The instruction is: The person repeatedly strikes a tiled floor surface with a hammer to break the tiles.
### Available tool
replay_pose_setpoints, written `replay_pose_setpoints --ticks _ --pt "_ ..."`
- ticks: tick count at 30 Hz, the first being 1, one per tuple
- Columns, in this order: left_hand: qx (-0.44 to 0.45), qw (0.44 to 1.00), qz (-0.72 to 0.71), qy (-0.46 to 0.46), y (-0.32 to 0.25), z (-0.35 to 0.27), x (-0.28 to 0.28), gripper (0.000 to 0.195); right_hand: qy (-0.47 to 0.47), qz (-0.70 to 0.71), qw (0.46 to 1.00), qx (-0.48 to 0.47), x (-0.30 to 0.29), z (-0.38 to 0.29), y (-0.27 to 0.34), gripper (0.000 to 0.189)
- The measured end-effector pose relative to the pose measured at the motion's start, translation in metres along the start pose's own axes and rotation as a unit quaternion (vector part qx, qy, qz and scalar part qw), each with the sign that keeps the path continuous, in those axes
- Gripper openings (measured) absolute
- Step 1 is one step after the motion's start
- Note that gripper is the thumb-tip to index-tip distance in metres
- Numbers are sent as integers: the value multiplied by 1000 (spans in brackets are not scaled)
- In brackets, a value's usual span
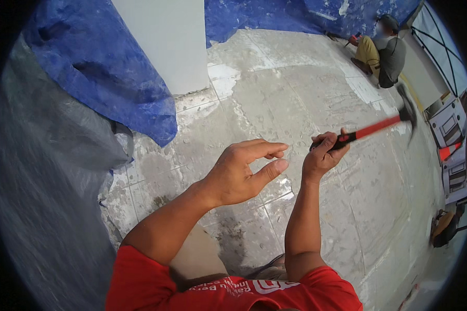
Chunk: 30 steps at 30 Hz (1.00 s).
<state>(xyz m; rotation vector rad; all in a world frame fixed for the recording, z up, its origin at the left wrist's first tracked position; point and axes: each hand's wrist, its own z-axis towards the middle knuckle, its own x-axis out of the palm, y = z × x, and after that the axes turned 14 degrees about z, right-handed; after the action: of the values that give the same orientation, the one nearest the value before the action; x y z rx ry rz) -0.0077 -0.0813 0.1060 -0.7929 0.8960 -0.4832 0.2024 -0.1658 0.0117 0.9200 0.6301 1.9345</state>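
My right hand (323,155) grips the black handle end of a claw hammer (377,127) with a red shaft. The hammer points up and to the right; its dark metal head (408,112) is blurred. To its left, my left hand (249,167) hangs in the air with thumb and fingers apart and nothing between them. Under both hands lies a grey tiled floor (272,101), covered with patchy mortar or plaster residue and dust.
A white wall or pillar (171,42) rises ahead, flanked by blue tarpaulin (113,74). Grey plastic sheeting (54,186) hangs at the left. At the far right a person (387,54) crouches near the blue sheet, holding a tool. Printed boxes (449,124) and a dark bag-like object (445,227) line the right edge.
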Motion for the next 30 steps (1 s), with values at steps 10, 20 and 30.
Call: replay_pose_setpoints --ticks 10,20,30 --pt "-2 1000 -12 26 0 9 16 32 90 -63 781 615 -69 -242 -123 32" --pt "-6 1000 -20 9 -4 3 9 35 28 -41 988 144 -1 -55 -22 21" --pt "-14 1000 -12 19 -4 5 12 35 27 -257 944 206 -88 -180 -119 35"
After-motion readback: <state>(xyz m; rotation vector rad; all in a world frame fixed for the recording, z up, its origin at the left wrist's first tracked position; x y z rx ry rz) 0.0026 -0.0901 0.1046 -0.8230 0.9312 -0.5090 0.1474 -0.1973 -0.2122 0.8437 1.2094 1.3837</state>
